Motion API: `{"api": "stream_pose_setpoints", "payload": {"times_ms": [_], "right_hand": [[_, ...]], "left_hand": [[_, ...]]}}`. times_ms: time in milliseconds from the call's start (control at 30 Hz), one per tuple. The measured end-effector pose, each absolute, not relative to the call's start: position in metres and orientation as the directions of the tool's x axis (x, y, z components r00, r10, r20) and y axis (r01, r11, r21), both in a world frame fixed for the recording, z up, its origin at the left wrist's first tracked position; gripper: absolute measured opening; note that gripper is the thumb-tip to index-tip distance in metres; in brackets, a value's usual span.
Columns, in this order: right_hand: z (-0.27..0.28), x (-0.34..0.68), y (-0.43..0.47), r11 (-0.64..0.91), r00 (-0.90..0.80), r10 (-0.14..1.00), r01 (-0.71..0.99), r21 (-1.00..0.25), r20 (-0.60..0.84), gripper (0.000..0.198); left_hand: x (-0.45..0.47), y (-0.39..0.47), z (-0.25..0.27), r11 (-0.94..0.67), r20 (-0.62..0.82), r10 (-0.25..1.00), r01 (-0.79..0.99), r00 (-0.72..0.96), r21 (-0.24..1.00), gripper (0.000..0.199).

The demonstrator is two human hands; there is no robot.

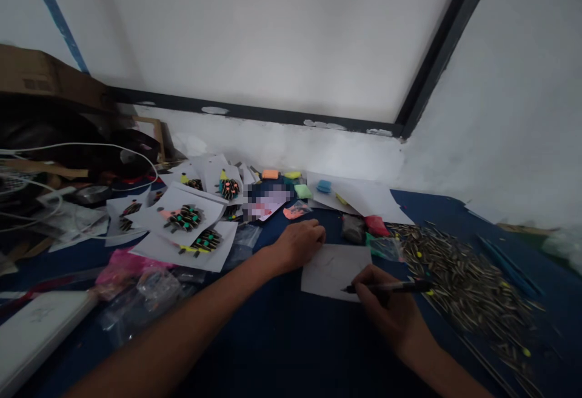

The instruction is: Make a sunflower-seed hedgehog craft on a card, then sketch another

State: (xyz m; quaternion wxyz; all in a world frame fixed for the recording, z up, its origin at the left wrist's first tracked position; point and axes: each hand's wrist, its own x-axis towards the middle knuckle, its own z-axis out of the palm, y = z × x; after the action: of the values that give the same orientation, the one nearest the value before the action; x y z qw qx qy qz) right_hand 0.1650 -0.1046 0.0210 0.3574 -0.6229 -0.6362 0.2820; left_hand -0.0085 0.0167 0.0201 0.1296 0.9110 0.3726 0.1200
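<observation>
On the blue table lies a small white sheet of paper (pixel 327 264) with faint marks on it. My right hand (pixel 379 301) is closed around a black pen (pixel 395 287), its tip at the lower right part of the sheet. My left hand (pixel 300 243) rests at the sheet's upper left edge with its fingers curled in; what is under the fingers is hidden. Just beyond the sheet are a grey lump (pixel 353 229) and a red lump (pixel 376 225), both apparently wrapped. A heap of striped sunflower seeds (pixel 473 283) spreads to the right of my right hand.
White sheets with seed-and-clay figures (pixel 186 218) overlap at left. Behind my left hand lie a phone-like object (pixel 273 201) and coloured clay pieces (pixel 302 191). Clear plastic bags (pixel 159 286), a white box (pixel 43 331) and cables crowd the left side.
</observation>
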Motion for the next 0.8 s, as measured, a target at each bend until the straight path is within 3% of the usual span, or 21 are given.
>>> {"api": "stream_pose_setpoints", "payload": {"times_ms": [167, 233, 300, 433, 800], "right_hand": [[0.0225, 0.1643, -0.1033, 0.066, 0.048, 0.992, 0.572, -0.817, 0.114, 0.02], [0.0222, 0.1648, -0.1031, 0.057, 0.049, 0.994, 0.557, -0.829, 0.101, 0.018], [0.0212, 0.1656, -0.1031, 0.056, 0.051, 0.994, 0.547, -0.835, 0.1, 0.018], [0.0177, 0.1673, -0.1031, 0.06, 0.055, 0.993, 0.531, -0.845, 0.105, 0.019], [0.0142, 0.1659, -0.1034, -0.007, 0.046, 0.999, 0.492, -0.871, 0.018, 0.031]], "left_hand": [[-0.0096, 0.015, 0.0248, -0.72, 0.264, 0.676, 0.539, 0.688, 0.437, 0.017], [-0.011, 0.0149, 0.0275, -0.727, 0.248, 0.629, 0.444, 0.736, 0.524, 0.021], [-0.0122, 0.0146, 0.0287, -0.725, 0.183, 0.568, 0.383, 0.802, 0.573, 0.039], [-0.0129, 0.014, 0.0245, -0.769, 0.103, 0.487, 0.369, 0.868, 0.522, 0.064], [-0.0147, 0.0136, 0.0241, -0.772, 0.06, 0.46, 0.365, 0.886, 0.521, 0.065]]}}
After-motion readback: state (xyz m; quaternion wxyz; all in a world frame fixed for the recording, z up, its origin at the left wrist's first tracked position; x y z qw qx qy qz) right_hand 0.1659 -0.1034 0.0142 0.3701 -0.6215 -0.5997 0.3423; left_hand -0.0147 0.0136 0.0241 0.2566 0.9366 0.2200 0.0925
